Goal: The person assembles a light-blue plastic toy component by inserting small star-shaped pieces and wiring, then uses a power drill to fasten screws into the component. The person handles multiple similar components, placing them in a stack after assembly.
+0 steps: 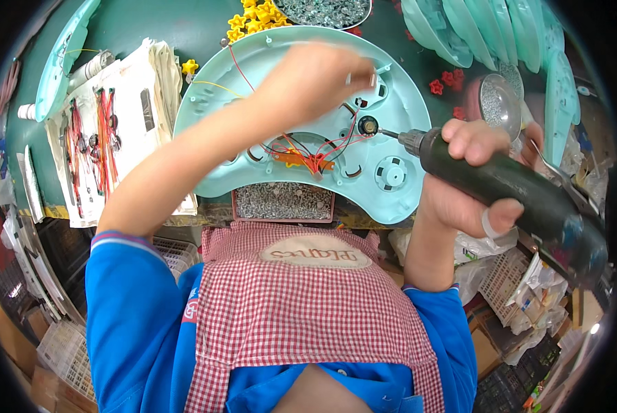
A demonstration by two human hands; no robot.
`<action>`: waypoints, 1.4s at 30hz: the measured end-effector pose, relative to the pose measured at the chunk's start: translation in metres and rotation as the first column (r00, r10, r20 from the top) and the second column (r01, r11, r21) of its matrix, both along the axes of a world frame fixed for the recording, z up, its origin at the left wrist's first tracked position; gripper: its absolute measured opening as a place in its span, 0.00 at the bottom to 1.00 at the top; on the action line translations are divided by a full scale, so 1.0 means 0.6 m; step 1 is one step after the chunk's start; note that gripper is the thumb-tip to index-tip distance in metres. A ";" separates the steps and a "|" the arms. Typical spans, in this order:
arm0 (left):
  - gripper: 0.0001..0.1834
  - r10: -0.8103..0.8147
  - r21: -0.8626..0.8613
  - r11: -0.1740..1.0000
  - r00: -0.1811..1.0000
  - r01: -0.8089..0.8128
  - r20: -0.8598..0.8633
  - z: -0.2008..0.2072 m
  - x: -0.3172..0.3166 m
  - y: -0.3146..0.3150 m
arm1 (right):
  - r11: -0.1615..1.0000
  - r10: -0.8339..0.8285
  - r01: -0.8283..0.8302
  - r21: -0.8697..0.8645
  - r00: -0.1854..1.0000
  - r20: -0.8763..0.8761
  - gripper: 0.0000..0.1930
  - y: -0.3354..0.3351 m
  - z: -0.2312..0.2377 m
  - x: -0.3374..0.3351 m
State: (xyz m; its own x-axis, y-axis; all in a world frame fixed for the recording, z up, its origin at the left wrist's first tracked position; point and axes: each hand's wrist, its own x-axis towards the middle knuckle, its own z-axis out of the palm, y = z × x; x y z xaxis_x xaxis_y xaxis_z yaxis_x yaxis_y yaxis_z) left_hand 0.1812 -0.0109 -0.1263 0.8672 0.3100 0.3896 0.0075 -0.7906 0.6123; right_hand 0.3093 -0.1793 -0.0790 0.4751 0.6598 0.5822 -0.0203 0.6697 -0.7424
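Right hand [454,201]: wrapped round a black power driver [504,180], thumb underneath, with a pale band round the thumb.
Driver's long axis: slants from the lower right up toward the left, its thin bit [389,133] leading.
Round black part [367,125]: on the right half of the turquoise shell [410,110], straight off the bit's tip; from where I stand I can't tell whether they touch. That line between tip and part looks to me like what matters most.
Left hand [322,79]: above the shell, fingers curled but blurred; I can't tell if they pinch anything. Its fingers are nearer the round part than the right hand's, which reaches it only through the bit.
Red wires [349,140]: trail below the round part toward an orange strip [298,160].
Screw tray [235,206]: just beside the shell's near edge.
Spare shells [473,31]: stacked at the far right.
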 end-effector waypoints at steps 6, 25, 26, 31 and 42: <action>0.08 -0.066 -0.266 0.963 0.996 0.048 -0.060 0.003 -0.043 -0.063 | 0.994 0.104 -0.104 0.047 0.995 0.007 0.43 0.011 0.013 -0.013; 0.08 -0.022 -0.208 0.978 1.000 0.023 0.008 -0.010 -0.049 -0.065 | 0.995 0.093 -0.094 0.042 0.996 0.014 0.41 0.014 0.008 -0.019; 0.09 -0.015 -0.175 0.984 1.000 0.020 0.026 -0.011 -0.049 -0.066 | 0.994 0.097 -0.097 0.046 0.995 0.006 0.41 0.014 0.009 -0.019; 0.12 0.030 0.056 0.998 0.999 -0.032 0.037 -0.014 -0.052 -0.068 | 0.997 0.065 -0.065 0.031 0.998 -0.017 0.40 0.016 0.000 -0.017; 0.14 0.053 0.093 0.995 0.987 -0.039 -0.153 -0.023 -0.048 -0.056 | 0.965 -0.087 0.090 -0.246 0.996 0.025 0.45 0.043 -0.005 -0.045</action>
